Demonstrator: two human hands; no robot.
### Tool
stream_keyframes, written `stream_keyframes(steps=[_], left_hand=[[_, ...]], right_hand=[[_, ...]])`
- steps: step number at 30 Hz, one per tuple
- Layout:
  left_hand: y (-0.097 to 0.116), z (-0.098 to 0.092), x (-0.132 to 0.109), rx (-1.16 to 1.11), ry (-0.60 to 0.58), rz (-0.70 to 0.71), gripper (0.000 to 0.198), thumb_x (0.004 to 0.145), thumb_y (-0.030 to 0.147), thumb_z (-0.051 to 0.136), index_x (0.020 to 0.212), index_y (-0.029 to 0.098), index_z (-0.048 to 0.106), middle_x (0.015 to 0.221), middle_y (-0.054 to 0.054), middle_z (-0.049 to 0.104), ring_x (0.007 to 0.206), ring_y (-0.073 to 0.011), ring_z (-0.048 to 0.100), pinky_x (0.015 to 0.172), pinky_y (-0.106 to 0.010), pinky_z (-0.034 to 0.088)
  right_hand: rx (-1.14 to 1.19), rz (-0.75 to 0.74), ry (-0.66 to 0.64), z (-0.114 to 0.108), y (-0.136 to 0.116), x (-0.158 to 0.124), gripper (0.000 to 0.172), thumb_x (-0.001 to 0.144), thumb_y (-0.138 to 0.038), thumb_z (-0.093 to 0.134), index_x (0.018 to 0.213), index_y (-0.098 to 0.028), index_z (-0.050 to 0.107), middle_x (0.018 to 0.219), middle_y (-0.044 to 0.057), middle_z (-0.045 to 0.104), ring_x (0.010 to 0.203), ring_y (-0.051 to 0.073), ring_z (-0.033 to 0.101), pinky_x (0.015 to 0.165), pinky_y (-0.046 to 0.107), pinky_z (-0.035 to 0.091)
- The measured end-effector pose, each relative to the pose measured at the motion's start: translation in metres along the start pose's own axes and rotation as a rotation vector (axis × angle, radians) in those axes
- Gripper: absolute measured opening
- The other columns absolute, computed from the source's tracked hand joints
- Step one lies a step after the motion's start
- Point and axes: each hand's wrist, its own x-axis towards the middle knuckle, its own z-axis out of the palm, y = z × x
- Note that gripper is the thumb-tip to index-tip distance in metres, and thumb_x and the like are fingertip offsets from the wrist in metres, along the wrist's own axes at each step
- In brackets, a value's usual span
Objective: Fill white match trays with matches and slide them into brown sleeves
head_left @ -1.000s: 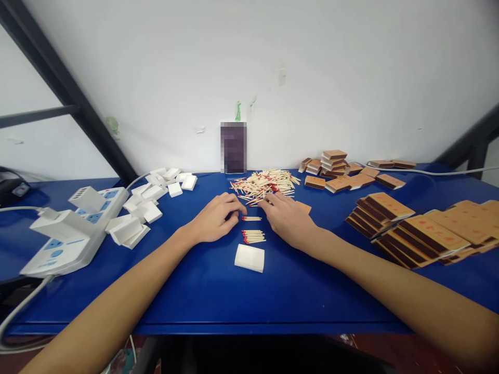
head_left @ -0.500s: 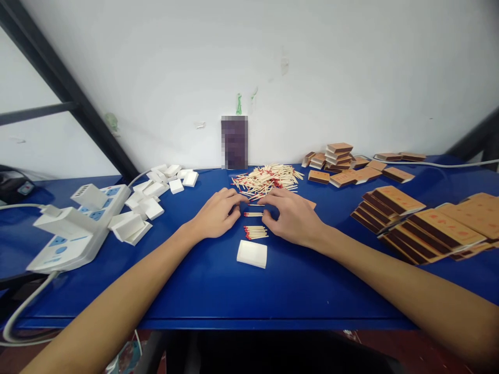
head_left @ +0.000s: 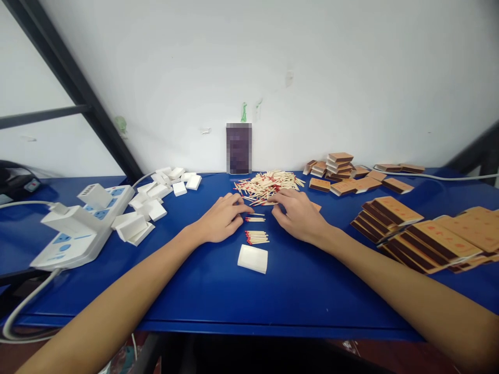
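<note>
My left hand (head_left: 223, 218) rests on the blue table, its index fingertip at the red head of a single match (head_left: 257, 214). Thumb and index finger are apart. My right hand (head_left: 298, 215) reaches to the front edge of a heap of loose matches (head_left: 278, 184), fingers curved and apart; no match shows clearly in it. Between the hands lies a small group of matches (head_left: 255, 219), heads to the left. Nearer to me is a larger row of matches (head_left: 258, 237), and in front of that a white matchbox tray (head_left: 252, 258).
White matchbox trays (head_left: 146, 202) are piled at left beside a power strip (head_left: 88, 234) with plugs and cables. Matchbox sleeves (head_left: 421, 231) are stacked at right, with more sleeves (head_left: 343, 174) at the back right. A pixelated dark panel (head_left: 239, 149) stands by the wall.
My right hand has drawn away from the single match towards the heap. That match now lies just behind the small group, by my left fingertip. The camera view has shifted slightly.
</note>
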Motion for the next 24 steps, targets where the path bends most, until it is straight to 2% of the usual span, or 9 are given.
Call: stream_keyframes(steps=[2, 4, 7, 9, 13, 17, 20, 24], left_hand=[[0.000, -0.001, 0.000, -0.025, 0.017, 0.024, 0.038, 0.092, 0.017, 0.038, 0.117, 0.020, 0.066, 0.104, -0.007, 0.055, 0.099, -0.0222, 0.050, 0.092, -0.040, 0.041], [0.000, -0.001, 0.000, -0.036, 0.031, 0.038, 0.035, 0.091, 0.017, 0.039, 0.110, 0.019, 0.068, 0.101, -0.007, 0.057, 0.095, -0.0213, 0.052, 0.090, -0.039, 0.042], [0.002, -0.002, 0.000, -0.040, 0.037, 0.040, 0.033, 0.091, 0.016, 0.040, 0.105, 0.019, 0.069, 0.098, -0.007, 0.059, 0.094, -0.0209, 0.053, 0.088, -0.038, 0.043], [0.002, -0.003, 0.000, -0.050, 0.028, 0.041, 0.034, 0.090, 0.016, 0.039, 0.107, 0.019, 0.069, 0.099, -0.007, 0.059, 0.095, -0.0208, 0.053, 0.089, -0.037, 0.043], [0.001, -0.001, 0.000, -0.018, 0.006, 0.021, 0.038, 0.093, 0.019, 0.038, 0.121, 0.021, 0.064, 0.108, -0.008, 0.057, 0.102, -0.0227, 0.051, 0.092, -0.040, 0.042], [0.001, 0.002, -0.001, 0.043, -0.017, -0.056, 0.045, 0.097, 0.030, 0.036, 0.141, 0.030, 0.049, 0.124, -0.010, 0.049, 0.113, -0.0278, 0.045, 0.095, -0.047, 0.040], [0.002, 0.002, -0.001, 0.060, -0.043, -0.102, 0.048, 0.099, 0.037, 0.036, 0.146, 0.034, 0.042, 0.135, -0.010, 0.043, 0.121, -0.0310, 0.039, 0.100, -0.052, 0.037], [0.003, 0.002, 0.000, 0.061, -0.065, -0.121, 0.048, 0.099, 0.040, 0.035, 0.146, 0.034, 0.041, 0.140, -0.010, 0.040, 0.127, -0.0317, 0.036, 0.104, -0.055, 0.034]], right_hand=[[0.000, -0.061, 0.004, -0.003, -0.001, -0.001, 0.023, 0.090, -0.017, 0.045, 0.096, -0.016, 0.067, 0.096, 0.008, 0.067, 0.100, 0.023, 0.059, 0.089, 0.036, 0.040], [-0.016, -0.085, -0.029, -0.004, -0.005, -0.003, 0.022, 0.091, -0.019, 0.045, 0.095, -0.017, 0.066, 0.095, 0.007, 0.066, 0.093, 0.021, 0.059, 0.080, 0.032, 0.041], [-0.140, -0.050, -0.111, -0.005, -0.013, -0.003, 0.024, 0.093, -0.020, 0.043, 0.103, -0.018, 0.065, 0.105, 0.007, 0.063, 0.082, 0.018, 0.060, 0.065, 0.029, 0.038], [-0.247, -0.012, -0.156, -0.004, -0.017, -0.002, 0.026, 0.094, -0.020, 0.041, 0.106, -0.016, 0.063, 0.112, 0.009, 0.061, 0.078, 0.018, 0.061, 0.061, 0.030, 0.036], [-0.368, 0.051, -0.219, -0.003, -0.019, 0.003, 0.028, 0.096, -0.021, 0.038, 0.105, -0.013, 0.062, 0.110, 0.011, 0.062, 0.077, 0.020, 0.063, 0.061, 0.031, 0.037], [-0.375, 0.091, -0.286, -0.003, -0.019, 0.005, 0.030, 0.097, -0.023, 0.036, 0.103, -0.013, 0.064, 0.110, 0.012, 0.061, 0.080, 0.020, 0.065, 0.065, 0.032, 0.041], [-0.362, 0.114, -0.314, -0.006, -0.020, 0.004, 0.031, 0.097, -0.022, 0.036, 0.104, -0.013, 0.065, 0.112, 0.012, 0.061, 0.083, 0.020, 0.065, 0.067, 0.031, 0.043], [-0.330, 0.102, -0.316, -0.009, -0.022, 0.002, 0.032, 0.097, -0.021, 0.036, 0.106, -0.014, 0.066, 0.111, 0.011, 0.062, 0.083, 0.020, 0.065, 0.067, 0.032, 0.044]])
